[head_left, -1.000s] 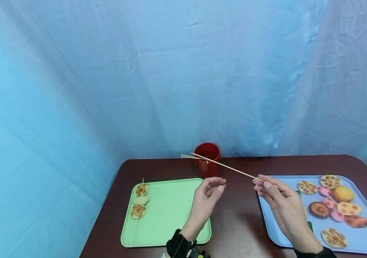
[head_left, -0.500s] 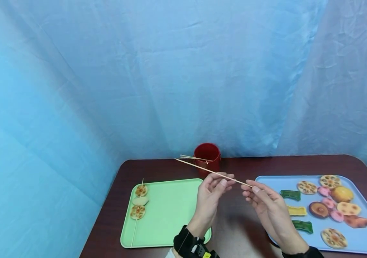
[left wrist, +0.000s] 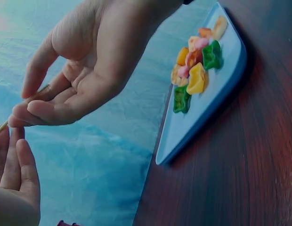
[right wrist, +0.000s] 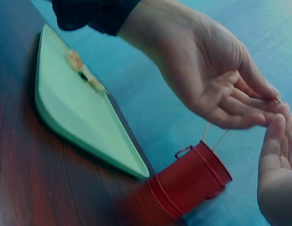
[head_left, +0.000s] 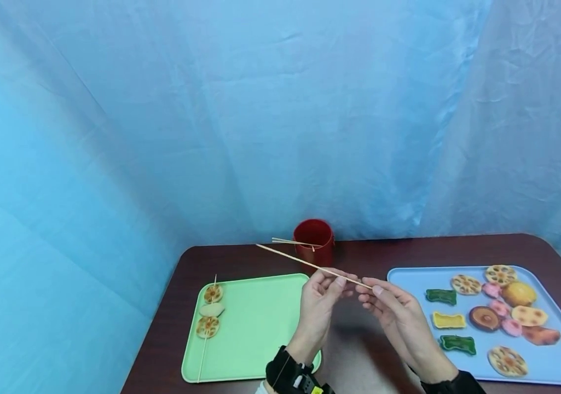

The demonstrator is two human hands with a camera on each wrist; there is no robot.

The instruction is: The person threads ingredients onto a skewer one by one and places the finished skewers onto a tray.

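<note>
A thin wooden skewer (head_left: 292,257) slants over the table between my two hands. My right hand (head_left: 403,320) pinches its near end between thumb and fingers. A little further along, the thumb and fingers of my left hand (head_left: 317,312) pinch the same stick, fingertips right beside the right hand's. The far end points up and left, bare of food. In the right wrist view most of the skewer is hidden behind the fingers. On the left, a green tray (head_left: 255,334) carries another skewer threaded with two lotus root slices (head_left: 208,326) and a pale oval slice (head_left: 212,310) between them.
A red bucket (head_left: 316,257) holding several skewers (head_left: 290,241) stands behind my hands. At right, a blue tray (head_left: 403,276) bears green pieces (head_left: 457,344), a yellow piece (head_left: 449,320), a mushroom cap (head_left: 484,318), lotus root slices (head_left: 507,361) and several pink pieces (head_left: 512,327).
My right hand has moved left with the skewer, off the blue tray's near side. The left hand has come up to the skewer and now pinches it too.
</note>
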